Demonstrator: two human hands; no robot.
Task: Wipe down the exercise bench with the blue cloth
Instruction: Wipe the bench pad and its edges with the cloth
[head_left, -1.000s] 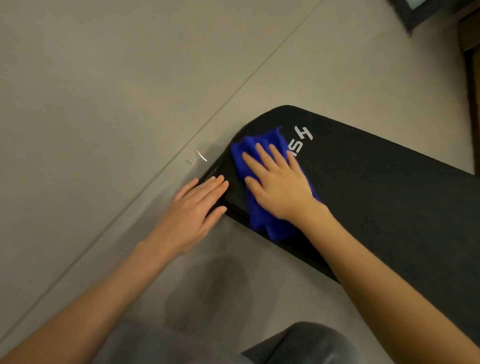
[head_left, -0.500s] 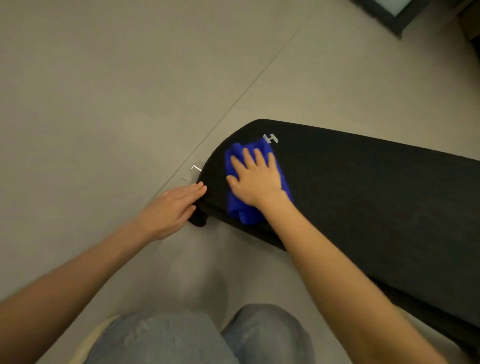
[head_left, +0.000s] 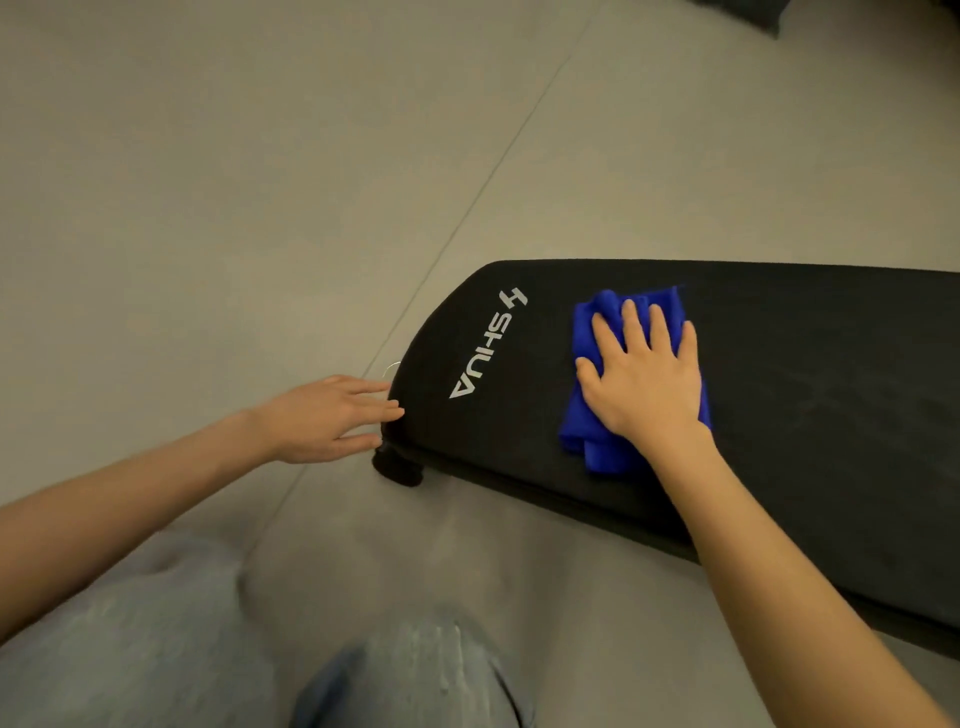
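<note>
Blue cloth on a black padded bench

The bench (head_left: 810, 415) runs long and flat, with white "SHUA" lettering near its rounded end. The bunched bright-blue cloth (head_left: 584, 426) lies on the pad's top beside the lettering, pressed under the flat right hand (head_left: 644, 384).

Bench pad (head_left: 779, 415) matt black, fine-grained; blue cloth (head_left: 587, 415) fuzzy microfibre; floor (head_left: 260, 208) smooth matt tile; jeans (head_left: 156, 649) faded denim

The right grip (head_left: 644, 384) lies flat, fingers spread, on the folded blue cloth (head_left: 584, 434), pressing it onto the black padded counter (head_left: 810, 415) just beside the white SHUA logo (head_left: 485, 353). The left grip (head_left: 324, 421), fingers straight, touches the counter's rounded end. Pale jeans (head_left: 415, 675) show below, over the grey tiled floor (head_left: 234, 208).
</note>
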